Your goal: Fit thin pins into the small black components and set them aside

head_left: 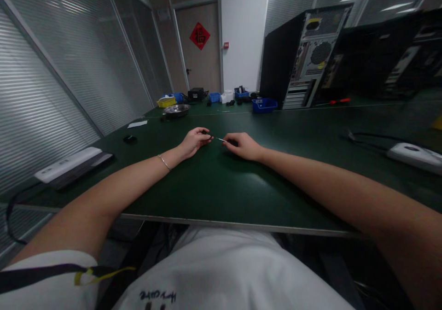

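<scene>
Over the middle of the green table my left hand (194, 142) is closed, a small black part (206, 134) pinched between thumb and fingers. The part's exact kind is too small to make out. Opposite it, my right hand (243, 146) is closed round a thin metal tool (221, 139), whose slim bright shaft points left at the black part. A short gap seems to lie between the shaft's tip and the part. My right palm and fingers hide the tool's handle, so its kind is unclear.
A white power strip (71, 163) and a black mouse-like object (130, 138) lie left. Further back are a round metal dish (176, 111), a yellow tray (166, 102) and a blue tray (264, 105). A computer tower (283, 61) stands back right; another power strip (416, 155) lies right.
</scene>
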`<act>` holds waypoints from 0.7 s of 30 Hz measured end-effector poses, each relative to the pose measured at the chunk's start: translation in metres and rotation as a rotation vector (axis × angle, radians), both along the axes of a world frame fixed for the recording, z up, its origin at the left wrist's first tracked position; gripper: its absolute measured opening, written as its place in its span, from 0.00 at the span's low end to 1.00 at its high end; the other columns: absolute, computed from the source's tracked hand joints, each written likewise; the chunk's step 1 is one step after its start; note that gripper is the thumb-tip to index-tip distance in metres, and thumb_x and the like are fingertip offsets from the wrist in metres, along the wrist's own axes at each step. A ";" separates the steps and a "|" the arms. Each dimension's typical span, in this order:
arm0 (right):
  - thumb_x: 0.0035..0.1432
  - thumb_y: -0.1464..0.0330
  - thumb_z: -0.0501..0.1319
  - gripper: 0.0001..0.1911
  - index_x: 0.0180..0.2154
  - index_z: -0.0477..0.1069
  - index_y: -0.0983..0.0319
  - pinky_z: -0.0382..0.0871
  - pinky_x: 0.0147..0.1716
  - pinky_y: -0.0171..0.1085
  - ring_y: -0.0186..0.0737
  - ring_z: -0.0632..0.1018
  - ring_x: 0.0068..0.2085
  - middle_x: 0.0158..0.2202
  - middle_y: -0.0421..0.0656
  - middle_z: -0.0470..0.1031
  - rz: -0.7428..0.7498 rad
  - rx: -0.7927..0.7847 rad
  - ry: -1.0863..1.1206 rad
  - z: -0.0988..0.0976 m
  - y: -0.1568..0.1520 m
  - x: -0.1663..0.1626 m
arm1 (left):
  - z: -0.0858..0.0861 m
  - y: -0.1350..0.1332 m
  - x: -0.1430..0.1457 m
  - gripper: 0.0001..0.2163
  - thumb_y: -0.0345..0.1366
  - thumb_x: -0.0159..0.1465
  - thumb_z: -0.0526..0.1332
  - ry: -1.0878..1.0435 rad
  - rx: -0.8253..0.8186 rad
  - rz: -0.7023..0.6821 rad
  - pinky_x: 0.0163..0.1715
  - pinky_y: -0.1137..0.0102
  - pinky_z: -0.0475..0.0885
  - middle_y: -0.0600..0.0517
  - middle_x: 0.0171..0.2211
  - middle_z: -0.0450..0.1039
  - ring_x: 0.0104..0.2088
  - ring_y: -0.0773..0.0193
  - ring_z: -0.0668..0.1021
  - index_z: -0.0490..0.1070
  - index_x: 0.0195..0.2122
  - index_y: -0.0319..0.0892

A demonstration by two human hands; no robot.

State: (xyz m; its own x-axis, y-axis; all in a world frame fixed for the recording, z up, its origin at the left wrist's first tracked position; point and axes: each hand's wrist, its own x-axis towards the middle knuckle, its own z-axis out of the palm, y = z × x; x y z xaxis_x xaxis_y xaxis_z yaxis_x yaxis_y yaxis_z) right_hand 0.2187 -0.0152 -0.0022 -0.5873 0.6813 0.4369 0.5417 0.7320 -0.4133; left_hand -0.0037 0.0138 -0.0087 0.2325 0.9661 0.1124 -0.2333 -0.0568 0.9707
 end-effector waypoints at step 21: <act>0.60 0.60 0.54 0.15 0.39 0.73 0.63 0.58 0.29 0.34 0.35 0.69 0.28 0.29 0.43 0.73 -0.082 0.000 0.025 0.000 0.003 0.000 | -0.004 -0.003 0.001 0.13 0.38 0.54 0.65 0.336 0.232 -0.150 0.25 0.74 0.60 0.50 0.29 0.70 0.24 0.71 0.66 0.73 0.36 0.35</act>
